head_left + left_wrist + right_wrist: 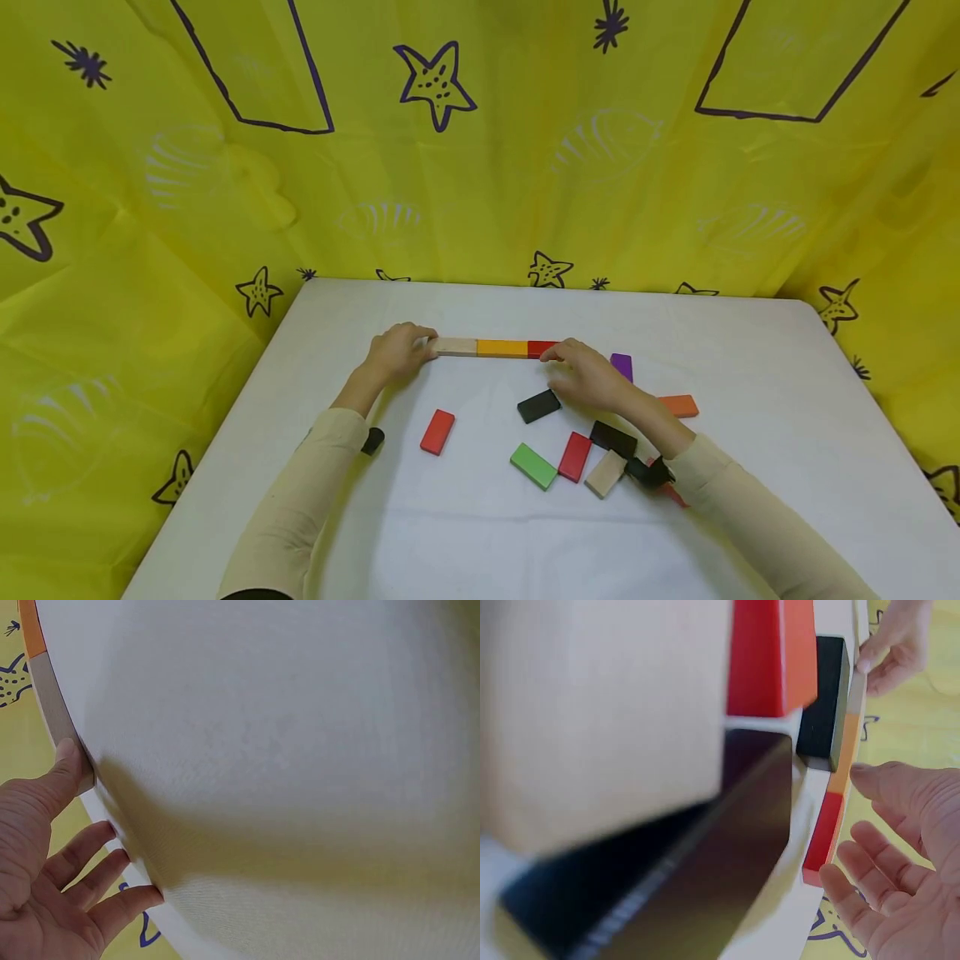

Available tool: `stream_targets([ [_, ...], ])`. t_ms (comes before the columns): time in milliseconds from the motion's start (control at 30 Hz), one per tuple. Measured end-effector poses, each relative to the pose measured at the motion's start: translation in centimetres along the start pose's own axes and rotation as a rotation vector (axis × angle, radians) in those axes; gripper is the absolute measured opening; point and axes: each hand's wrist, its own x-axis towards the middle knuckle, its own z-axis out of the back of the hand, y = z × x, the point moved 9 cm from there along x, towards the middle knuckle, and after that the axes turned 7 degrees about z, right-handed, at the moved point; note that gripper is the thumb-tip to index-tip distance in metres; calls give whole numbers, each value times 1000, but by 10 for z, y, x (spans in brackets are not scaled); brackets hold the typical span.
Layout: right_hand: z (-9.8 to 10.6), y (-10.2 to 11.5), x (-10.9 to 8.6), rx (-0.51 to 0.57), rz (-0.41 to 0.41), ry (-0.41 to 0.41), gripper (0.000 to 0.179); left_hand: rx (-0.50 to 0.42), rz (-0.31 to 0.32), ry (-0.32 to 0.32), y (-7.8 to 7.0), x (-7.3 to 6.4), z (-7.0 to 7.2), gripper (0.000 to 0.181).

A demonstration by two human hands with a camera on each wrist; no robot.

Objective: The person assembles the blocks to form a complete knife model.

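Note:
Three blocks lie end to end in a straight row at the back of the table: a pale wooden block (456,347), a yellow-orange block (502,349) and a red block (538,349). My left hand (396,350) pinches the pale block's outer left end, thumb (67,754) on its near side and forefinger hidden behind. Its other fingers spread down to the tabletop. At the row's right end, my right hand (588,375) hovers by the red block with loosely bent, parted fingers and nothing between them. Its fingertips overlap that block in the head view.
A black block (538,407) lies below the right hand, and a light red block (437,432) alone to the left. Green (533,466), red (574,457), pale (605,474) and black (613,438) blocks cluster nearer. Purple (622,367) and orange (678,407) ones lie by the right forearm.

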Motion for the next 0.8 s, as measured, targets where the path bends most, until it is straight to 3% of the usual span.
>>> stream_targets([
  [367,-13,16,-19,44,91,73,32,4,-9,-12,-1,-1,2,34],
  [800,-20,19,-25,20,174,99,33,-1,-9,-3,-2,-2,2,35],
])
